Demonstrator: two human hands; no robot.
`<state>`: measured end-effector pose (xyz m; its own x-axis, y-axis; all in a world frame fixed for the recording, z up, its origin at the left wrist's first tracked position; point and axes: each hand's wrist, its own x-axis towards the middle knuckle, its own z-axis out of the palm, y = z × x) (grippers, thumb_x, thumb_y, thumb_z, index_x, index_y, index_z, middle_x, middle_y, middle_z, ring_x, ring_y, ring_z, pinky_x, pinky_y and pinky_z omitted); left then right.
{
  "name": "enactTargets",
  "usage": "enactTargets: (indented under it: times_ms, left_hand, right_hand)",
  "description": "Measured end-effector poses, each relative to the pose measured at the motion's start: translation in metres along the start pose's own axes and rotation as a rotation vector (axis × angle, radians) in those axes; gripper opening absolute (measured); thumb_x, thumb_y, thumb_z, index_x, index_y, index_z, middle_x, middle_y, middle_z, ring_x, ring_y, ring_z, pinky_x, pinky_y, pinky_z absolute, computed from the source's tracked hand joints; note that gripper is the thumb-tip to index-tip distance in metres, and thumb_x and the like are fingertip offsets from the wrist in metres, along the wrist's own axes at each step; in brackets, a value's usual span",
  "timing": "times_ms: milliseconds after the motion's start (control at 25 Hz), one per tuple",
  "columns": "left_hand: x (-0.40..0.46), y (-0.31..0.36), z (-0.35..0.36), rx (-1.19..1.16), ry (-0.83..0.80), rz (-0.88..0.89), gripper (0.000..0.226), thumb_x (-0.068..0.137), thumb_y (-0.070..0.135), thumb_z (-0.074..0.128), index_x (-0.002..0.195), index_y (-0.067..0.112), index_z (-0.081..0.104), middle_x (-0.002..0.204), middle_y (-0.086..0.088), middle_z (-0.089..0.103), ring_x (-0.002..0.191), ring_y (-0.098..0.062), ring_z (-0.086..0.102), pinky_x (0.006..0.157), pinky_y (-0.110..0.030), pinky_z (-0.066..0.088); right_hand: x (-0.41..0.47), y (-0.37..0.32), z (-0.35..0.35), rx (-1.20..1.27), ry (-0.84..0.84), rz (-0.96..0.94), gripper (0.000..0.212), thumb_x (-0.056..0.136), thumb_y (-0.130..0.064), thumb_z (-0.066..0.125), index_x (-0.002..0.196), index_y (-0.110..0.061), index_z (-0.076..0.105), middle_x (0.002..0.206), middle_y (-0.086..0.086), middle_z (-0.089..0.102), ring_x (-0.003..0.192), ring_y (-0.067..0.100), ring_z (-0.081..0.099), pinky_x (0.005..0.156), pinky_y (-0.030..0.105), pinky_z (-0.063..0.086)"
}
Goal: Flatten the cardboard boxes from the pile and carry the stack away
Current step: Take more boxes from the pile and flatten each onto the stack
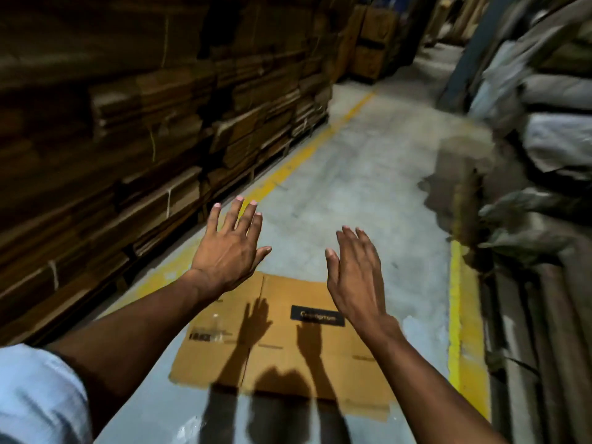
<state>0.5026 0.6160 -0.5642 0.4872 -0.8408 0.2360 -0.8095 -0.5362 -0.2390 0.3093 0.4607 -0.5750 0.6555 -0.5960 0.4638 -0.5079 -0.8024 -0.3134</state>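
Left hand (229, 251): fingers spread straight, holding nothing, raised above the floor (368, 187).
Right hand (354, 277): fingers straight, empty, edge-on.
Flattened box (282, 341): flat on the floor, below and between both hands, apart from them.
Long axis: roughly side to side.
Nearer hand: neither clearly; the right hangs over its far right corner.
Stacked cardboard (128, 123): along the left.

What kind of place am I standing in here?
Most likely a warehouse aisle: tall stacks of bundled flattened brown cardboard on the left, yellow painted floor lines edging a grey concrete floor, and one flattened brown cardboard box lying there.
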Motion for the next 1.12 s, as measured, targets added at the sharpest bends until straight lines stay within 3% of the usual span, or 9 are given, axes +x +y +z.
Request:
enactTargets:
  times_ms: [280,480,840,1120]
  left_hand:
    - [0.046,0.011,-0.254,-0.088,0.274,0.169,0.077,0.100,0.061,0.026,0.156,0.009,0.027,0.167,-0.013,0.013,0.154,-0.036,0.004,0.118,-0.062,0.014]
    - [0.042,0.026,-0.397,-0.134,0.467,0.279,0.077,0.097,0.059,0.037,0.154,0.008,0.031,0.165,-0.016,0.018,0.152,-0.039,0.011,0.117,-0.063,0.016]
    - [0.057,0.087,-0.518,-0.200,0.658,0.473,0.078,0.098,0.060,0.033,0.156,0.009,0.026,0.166,-0.016,0.012,0.152,-0.040,0.007,0.119,-0.062,0.015]
    - [0.107,0.200,-0.587,-0.328,0.768,0.611,0.079,0.097,0.061,0.029,0.156,0.009,0.023,0.166,-0.016,0.008,0.153,-0.039,0.004,0.119,-0.062,0.012]
  right_hand:
    - [0.070,-0.029,-0.272,-0.295,0.220,-0.018,0.056,0.101,-0.040,0.033,0.137,-0.003,0.053,0.147,0.017,0.051,0.142,0.036,0.040,0.116,0.053,0.031]
    - [0.060,-0.048,-0.412,-0.388,0.367,0.038,0.056,0.100,-0.039,0.039,0.138,0.000,0.051,0.146,0.020,0.050,0.140,0.037,0.041,0.113,0.056,0.035]
    - [0.032,-0.042,-0.558,-0.551,0.540,0.148,0.063,0.100,-0.045,0.037,0.145,-0.003,0.046,0.153,0.017,0.043,0.145,0.034,0.034,0.119,0.052,0.026]
    - [0.024,0.037,-0.665,-0.665,0.545,0.296,0.062,0.102,-0.046,0.034,0.149,-0.007,0.040,0.159,0.014,0.034,0.150,0.030,0.023,0.124,0.048,0.013]
